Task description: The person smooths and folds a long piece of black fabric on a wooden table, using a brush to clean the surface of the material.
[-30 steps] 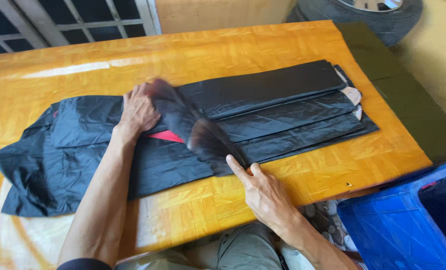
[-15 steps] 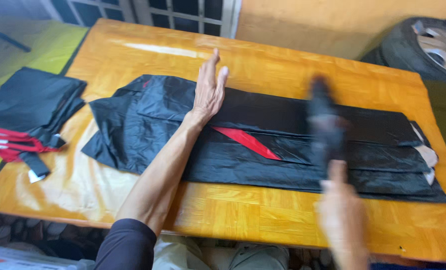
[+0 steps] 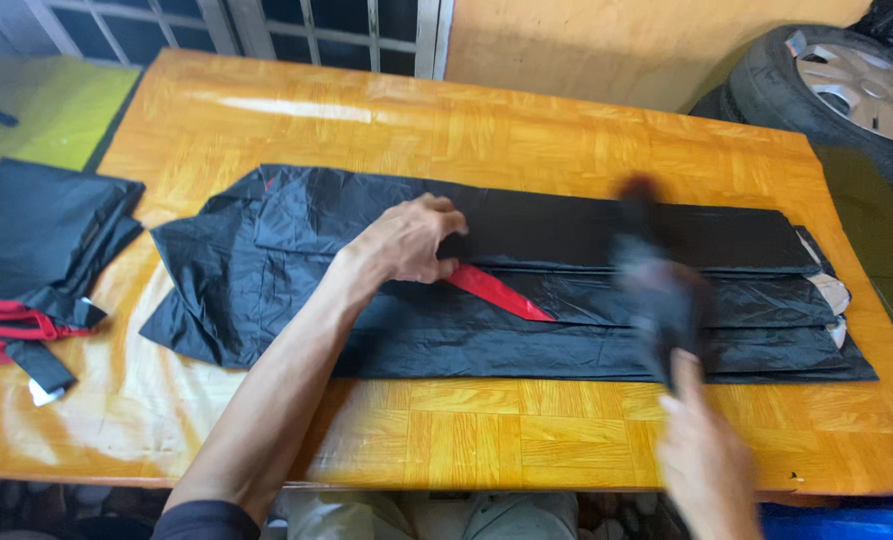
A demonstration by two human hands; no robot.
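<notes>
A long black garment with a red stripe lies folded lengthwise across a wooden table. My left hand rests on its middle, fingers curled and pinching a fold of the black fabric beside the red stripe. My right hand is near the table's front edge, blurred by motion, holding a dark blurred object that sweeps over the garment's right half. What that object is cannot be told.
A second folded black garment with red straps lies at the table's left end. A car tyre with a silver rim leans at the back right. A barred window is behind the table. A blue bin sits at the lower right.
My left hand went from lying flat with fingers spread to curling onto a fold near the red stripe. My right hand with the dark object stays in fast motion over the garment's right half.
</notes>
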